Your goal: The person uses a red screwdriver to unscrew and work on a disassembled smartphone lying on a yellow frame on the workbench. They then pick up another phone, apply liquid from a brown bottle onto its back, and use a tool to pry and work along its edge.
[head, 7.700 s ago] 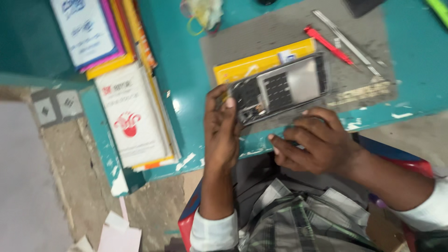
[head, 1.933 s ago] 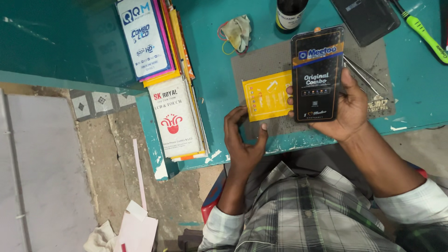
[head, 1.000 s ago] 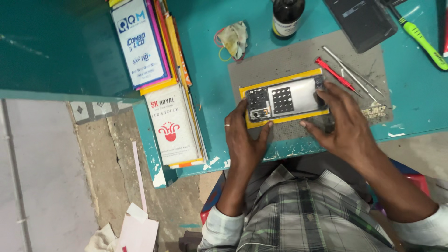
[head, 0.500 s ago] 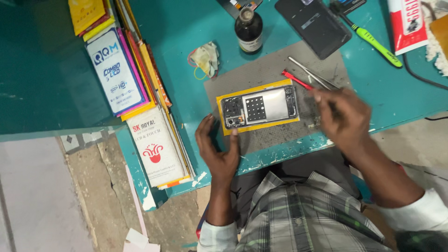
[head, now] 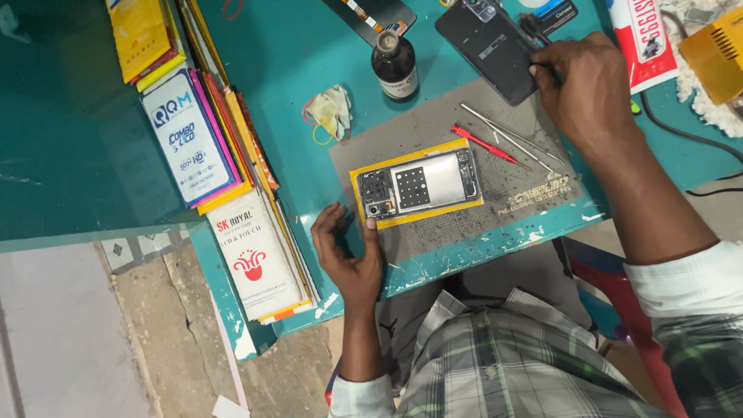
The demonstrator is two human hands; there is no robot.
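On teal bench, right hand left opened phone; grip unclear, left hand open.

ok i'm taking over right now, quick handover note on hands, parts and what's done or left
Left hand: empty, thumb against the near left corner of the opened phone.
Right hand: reaching to the far right, fingers at the dark phone back; whether it grips anything cannot be told.
The opened phone lies on a yellow packet on the grey mat, insides showing.
Red tool and tweezers lie unused on the mat.
Done: phone is opened. Left: it is not closed up.
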